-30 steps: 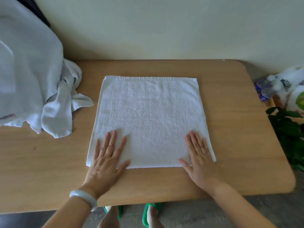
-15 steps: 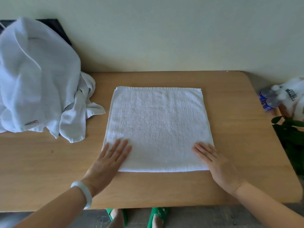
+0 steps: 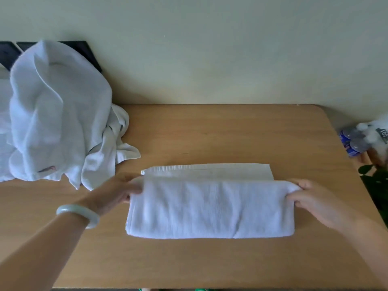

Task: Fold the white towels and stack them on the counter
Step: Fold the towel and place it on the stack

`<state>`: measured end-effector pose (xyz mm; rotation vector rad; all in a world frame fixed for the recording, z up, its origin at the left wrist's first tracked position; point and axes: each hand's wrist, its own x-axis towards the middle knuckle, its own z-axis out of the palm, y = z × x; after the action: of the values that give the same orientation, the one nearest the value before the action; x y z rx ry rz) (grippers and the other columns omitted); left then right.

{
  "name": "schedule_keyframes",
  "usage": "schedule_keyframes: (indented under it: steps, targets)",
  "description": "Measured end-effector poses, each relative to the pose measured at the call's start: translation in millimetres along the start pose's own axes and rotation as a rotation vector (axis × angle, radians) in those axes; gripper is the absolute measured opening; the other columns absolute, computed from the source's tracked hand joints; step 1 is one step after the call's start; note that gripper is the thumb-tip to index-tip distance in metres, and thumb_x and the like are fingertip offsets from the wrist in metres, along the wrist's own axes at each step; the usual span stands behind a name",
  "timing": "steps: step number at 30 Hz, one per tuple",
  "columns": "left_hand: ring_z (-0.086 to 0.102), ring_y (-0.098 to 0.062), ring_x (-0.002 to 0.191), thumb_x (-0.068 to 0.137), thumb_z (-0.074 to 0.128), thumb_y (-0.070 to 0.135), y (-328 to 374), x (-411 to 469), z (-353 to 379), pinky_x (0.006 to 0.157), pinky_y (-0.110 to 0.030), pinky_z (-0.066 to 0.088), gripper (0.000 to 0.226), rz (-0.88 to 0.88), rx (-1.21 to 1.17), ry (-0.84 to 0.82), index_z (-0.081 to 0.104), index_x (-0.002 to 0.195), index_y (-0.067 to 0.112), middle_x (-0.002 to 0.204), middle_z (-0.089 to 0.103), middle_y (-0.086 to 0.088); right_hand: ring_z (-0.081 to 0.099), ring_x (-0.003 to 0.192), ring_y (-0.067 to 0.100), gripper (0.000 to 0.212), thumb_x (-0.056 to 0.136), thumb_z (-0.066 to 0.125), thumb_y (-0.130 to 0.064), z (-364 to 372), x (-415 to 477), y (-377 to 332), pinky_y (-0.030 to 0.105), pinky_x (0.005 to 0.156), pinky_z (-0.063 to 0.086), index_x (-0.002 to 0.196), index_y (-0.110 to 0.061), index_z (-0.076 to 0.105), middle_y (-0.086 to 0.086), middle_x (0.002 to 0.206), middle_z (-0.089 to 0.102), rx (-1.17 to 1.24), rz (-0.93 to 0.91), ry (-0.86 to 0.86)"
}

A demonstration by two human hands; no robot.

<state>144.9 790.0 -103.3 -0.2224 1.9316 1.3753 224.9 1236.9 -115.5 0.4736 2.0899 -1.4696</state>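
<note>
Towel [image 3: 210,208]: flat a moment ago, near edge now carried toward far edge; half-fold nearly done. Left hand [image 3: 117,193], right hand [image 3: 315,201]: fingers pinch its corners. Pile [image 3: 58,122] awaits.

Past the right hand [image 3: 315,201], a dark label [image 3: 383,133] on a white package [image 3: 372,128] reads about "100". Blue bottle labels [image 3: 346,146] beside it are illegible.

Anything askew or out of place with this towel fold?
Nothing stands out. The left hand and right hand pinch the towel level, mid-fold, far hem not yet covered. The unfolded pile lies left on the counter.
</note>
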Motion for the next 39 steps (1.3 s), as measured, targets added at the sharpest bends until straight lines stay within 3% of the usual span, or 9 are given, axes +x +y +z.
schedule_keyframes:
  steps: [6,12,16,27,33,34,35,36,39]
  targets:
    - [0.072,-0.031,0.091,0.088,0.067,0.036,-43.1,43.0,23.8,0.086,-0.052,0.056,0.025,0.006,-0.051,0.349,0.074,0.098,0.014,0.093,0.076,-0.008,0.067,0.084,0.034,0.019,0.097,0.053,-0.019,34.9,38.6,15.5,0.041,0.075,0.05,0.093,-0.006,0.066,0.015,0.09,0.071,0.095,0.047,0.365]
    - [0.065,-0.027,0.078,0.097,0.056,0.03,-46.2,47.1,38.5,0.072,-0.043,0.052,0.014,0.128,0.038,0.637,0.065,0.088,0.024,0.079,0.069,-0.003,0.042,0.068,0.024,0.025,0.1,0.045,-0.027,39.9,59.8,-1.9,0.038,0.06,0.03,0.08,-0.014,0.043,0.003,0.07,0.043,-0.121,-0.14,0.703]
    - [0.059,-0.025,0.085,0.097,0.054,0.023,-39.0,63.2,38.0,0.074,-0.036,0.045,0.009,0.145,0.195,0.685,0.061,0.1,0.025,0.086,0.065,0.002,0.054,0.095,0.033,0.031,0.101,0.041,-0.034,42.8,87.9,1.6,0.035,0.075,0.035,0.117,-0.01,0.053,0.014,0.104,0.062,-0.261,-0.039,0.689]
    - [0.06,-0.023,0.086,0.091,0.066,0.024,-52.6,52.5,46.9,0.07,-0.034,0.041,0.026,0.141,0.006,0.813,0.048,0.109,0.018,0.097,0.065,0.002,0.047,0.073,0.029,0.039,0.1,0.041,-0.04,39.4,111.6,-19.5,0.034,0.063,0.031,0.09,-0.004,0.05,0.02,0.093,0.063,-0.638,0.066,0.703]
    - [0.064,-0.029,0.087,0.09,0.067,0.037,-52.8,50.6,34.2,0.071,-0.04,0.049,0.027,0.009,-0.008,0.719,0.061,0.096,0.012,0.092,0.067,-0.005,0.056,0.081,0.037,0.051,0.093,0.055,-0.043,30.7,88.8,-21.1,0.042,0.07,0.044,0.102,0.007,0.053,0.025,0.09,0.057,-0.274,0.182,0.669]
    - [0.064,-0.031,0.083,0.09,0.066,0.038,-55.7,48.3,31.0,0.071,-0.041,0.049,0.027,-0.005,-0.034,0.678,0.063,0.091,0.011,0.086,0.068,-0.006,0.058,0.08,0.039,0.05,0.093,0.056,-0.042,25.8,78.9,-17.0,0.044,0.071,0.045,0.097,0.008,0.056,0.037,0.116,0.052,-0.176,0.184,0.618]
    - [0.063,-0.032,0.079,0.09,0.066,0.04,-58.6,44.4,29.0,0.071,-0.043,0.048,0.031,-0.023,-0.07,0.628,0.065,0.086,0.009,0.081,0.068,-0.008,0.059,0.077,0.036,0.051,0.093,0.056,-0.041,21.0,67.0,-11.8,0.042,0.071,0.046,0.092,0.009,0.057,0.001,0.088,0.055,-0.069,0.188,0.542]
    - [0.062,-0.033,0.076,0.089,0.066,0.042,-62.0,40.2,28.1,0.07,-0.045,0.048,0.035,-0.042,-0.102,0.58,0.066,0.082,0.007,0.076,0.066,-0.011,0.062,0.077,0.032,0.053,0.093,0.056,-0.042,16.7,54.4,-5.8,0.041,0.073,0.047,0.093,0.011,0.059,0.02,0.084,0.065,0.02,0.206,0.461]
    - [0.059,-0.034,0.07,0.085,0.066,0.043,-69.3,30.3,36.6,0.068,-0.043,0.048,0.035,-0.031,-0.03,0.584,0.065,0.075,0.01,0.068,0.064,-0.01,0.068,0.091,0.022,0.038,0.093,0.057,-0.043,14.4,27.2,13.0,0.039,0.09,0.05,0.098,-0.007,0.07,0.005,0.094,0.074,0.042,0.232,0.288]
